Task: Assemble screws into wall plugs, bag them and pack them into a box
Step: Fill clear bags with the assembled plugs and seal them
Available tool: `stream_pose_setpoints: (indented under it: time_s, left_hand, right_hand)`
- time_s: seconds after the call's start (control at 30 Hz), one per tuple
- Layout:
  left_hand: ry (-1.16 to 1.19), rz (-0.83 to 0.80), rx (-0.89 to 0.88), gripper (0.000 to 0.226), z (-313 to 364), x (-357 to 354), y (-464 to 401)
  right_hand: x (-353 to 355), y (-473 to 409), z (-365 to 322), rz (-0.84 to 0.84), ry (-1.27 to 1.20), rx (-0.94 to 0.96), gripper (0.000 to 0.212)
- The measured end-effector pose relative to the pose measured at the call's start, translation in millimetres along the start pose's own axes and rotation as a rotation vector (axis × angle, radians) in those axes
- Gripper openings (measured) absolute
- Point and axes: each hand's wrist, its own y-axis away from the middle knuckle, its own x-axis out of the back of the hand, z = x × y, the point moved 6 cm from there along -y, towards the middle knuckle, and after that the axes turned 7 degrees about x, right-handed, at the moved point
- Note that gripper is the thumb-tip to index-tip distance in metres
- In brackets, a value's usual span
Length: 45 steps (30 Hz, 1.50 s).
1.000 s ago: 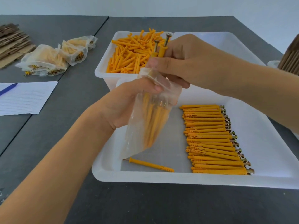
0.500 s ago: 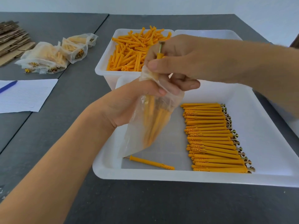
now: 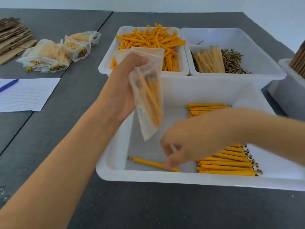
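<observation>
While the left hand (image 3: 125, 90) grips the clear bag (image 3: 148, 103) of plugs above the white tray (image 3: 113, 164), the blurred right hand (image 3: 194, 142) touches 1 loose plug (image 3: 151, 164) on the tray floor with curled fingers; its grip is unclear.

Packing workbench: parts bins (image 3: 105, 70), filled bags (image 3: 47, 57)

L grip (image 3: 125, 86) raised, R grip (image 3: 189, 146) low

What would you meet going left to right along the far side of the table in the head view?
Cardboard stack → filled bags → tub of empty plugs → tub of screws → white container at the right edge.
</observation>
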Motion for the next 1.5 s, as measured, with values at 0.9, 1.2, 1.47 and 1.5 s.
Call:
stream_pose_setpoints:
  time_s: [0.9, 1.2, 1.47, 1.5]
  left_hand:
    - [-0.033, -0.078, 0.096, 0.028, -11, -10, -2]
    - [-0.030, -0.064, 0.096, 0.038, -12, -7, -4]
    - [-0.010, -0.130, 0.103, 0.029, -14, -12, -1]
    - [-0.003, -0.123, 0.108, 0.032, -14, -12, -2]
  right_hand:
    - [62, 96, 102, 0.964, -0.802, -0.049, 0.009]
    - [8, 67, 89, 0.739, -0.748, -0.067, 0.020]
    - [-28, 56, 66, 0.409, 0.132, -0.285, 0.015]
    - [-27, 56, 66, 0.392, 0.188, -0.304, 0.017]
